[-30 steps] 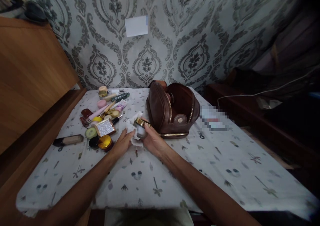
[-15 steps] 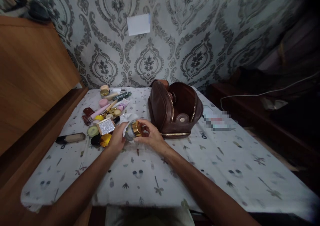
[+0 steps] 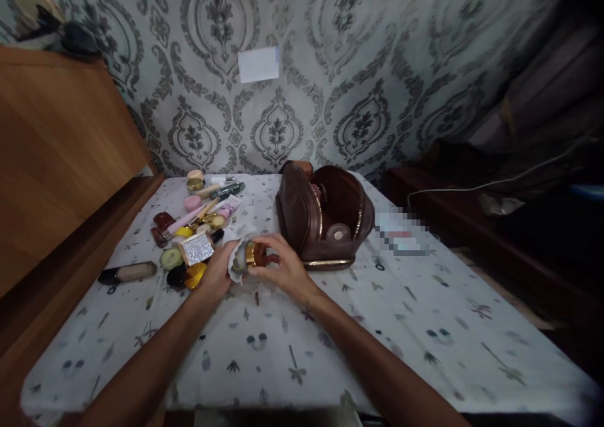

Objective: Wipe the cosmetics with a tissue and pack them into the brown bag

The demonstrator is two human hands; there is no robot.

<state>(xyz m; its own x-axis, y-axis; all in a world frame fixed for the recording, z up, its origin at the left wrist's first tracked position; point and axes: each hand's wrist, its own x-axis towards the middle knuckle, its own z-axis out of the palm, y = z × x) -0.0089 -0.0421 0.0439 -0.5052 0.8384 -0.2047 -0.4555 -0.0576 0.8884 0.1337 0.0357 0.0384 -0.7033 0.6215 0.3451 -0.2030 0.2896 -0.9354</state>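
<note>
A small jar with a gold lid lies on its side between my hands, its lid toward the right. My left hand is closed round the jar's base together with a white tissue. The fingers of my right hand grip the gold lid. Just left of my left hand are a glittery silver case, a yellow round item and a green round container. An open brown bag stands to the right, beyond my right hand.
Brushes, tubes and a pink jar lie at the back left. A beige tube with a dark cap lies near the left edge. A blurred flat item lies right of the bag. A wooden panel borders the table's left side.
The view has tilted up slightly, so the table things sit a little lower. Both hands keep hold of the jar, which is turned slightly more level.
</note>
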